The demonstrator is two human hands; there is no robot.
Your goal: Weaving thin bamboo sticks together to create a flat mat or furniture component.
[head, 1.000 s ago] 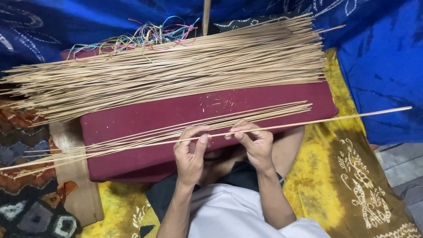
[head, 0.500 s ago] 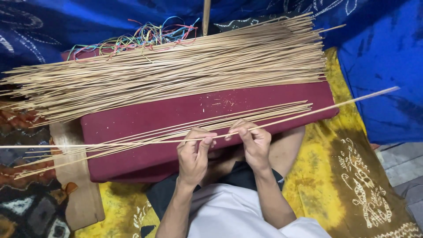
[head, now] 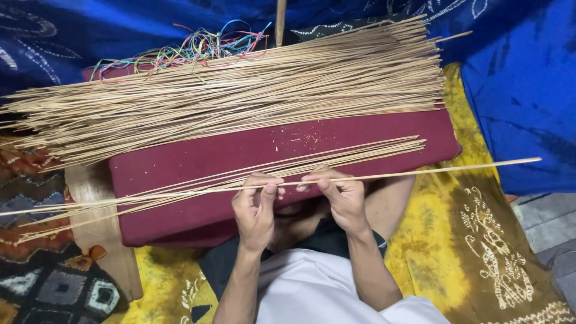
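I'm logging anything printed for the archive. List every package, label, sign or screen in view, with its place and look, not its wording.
None in view: no package, label, sign or screen.
The left hand and right hand pinch one thin tan stick above a maroon padded cushion.
The only markings are woven or dyed patterns on the yellow patterned cloth.

Left hand [head: 257, 207] and right hand [head: 339, 195] raised side by side, fingertips pinched shut
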